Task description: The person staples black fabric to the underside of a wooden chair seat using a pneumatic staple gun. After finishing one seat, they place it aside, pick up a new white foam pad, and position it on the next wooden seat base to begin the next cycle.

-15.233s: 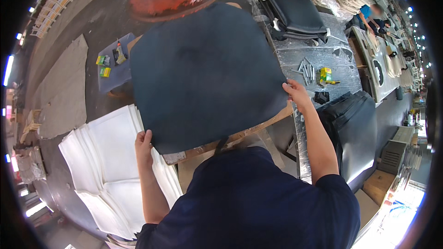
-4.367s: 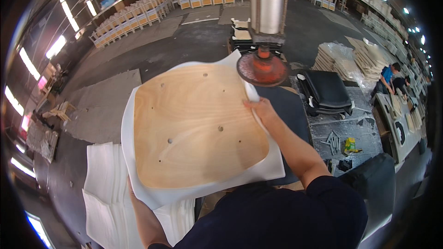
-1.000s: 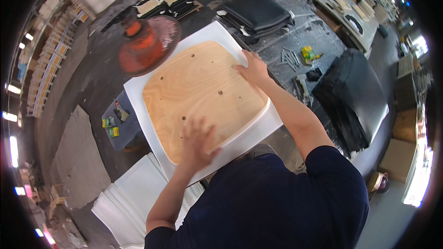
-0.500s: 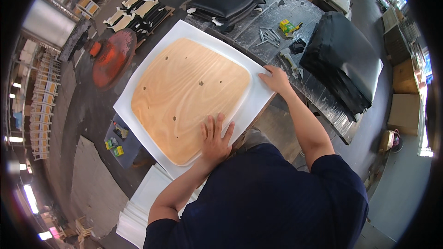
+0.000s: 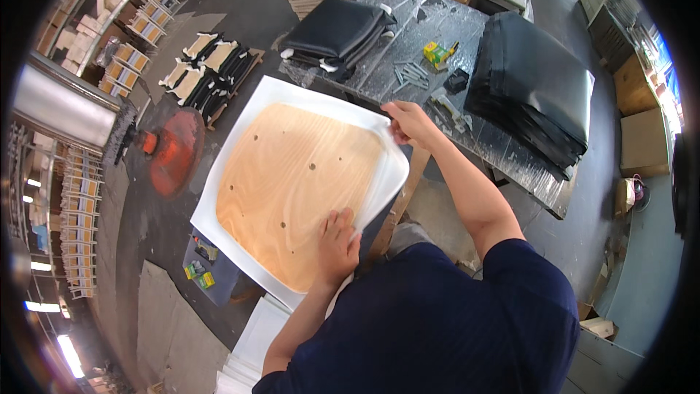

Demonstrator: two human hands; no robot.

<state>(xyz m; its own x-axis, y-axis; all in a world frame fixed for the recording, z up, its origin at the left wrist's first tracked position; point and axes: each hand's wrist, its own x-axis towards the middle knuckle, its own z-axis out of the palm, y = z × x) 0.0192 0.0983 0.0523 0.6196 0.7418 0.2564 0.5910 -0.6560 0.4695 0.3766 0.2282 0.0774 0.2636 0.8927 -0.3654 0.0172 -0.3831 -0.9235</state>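
A rounded plywood seat panel with several drilled holes lies on a white upholstery sheet, whose border shows around it. My right hand is closed on the sheet's far right corner, which is pulled up and curls toward the panel. My left hand rests on the panel's near right edge with its fingers stretched out, holding nothing. Under my left forearm, more white sheets hang in a stack.
Beyond, a dark worktable bears folded black covers, a black cover stack, a green-yellow box, metal staple strips and a staple gun. A red round base stands at left, near padded seats.
My right hand has closed on the sheet's corner and lifted it inward. The fingers of my left hand have drawn closer together. The whole scene has shifted a little in the view.
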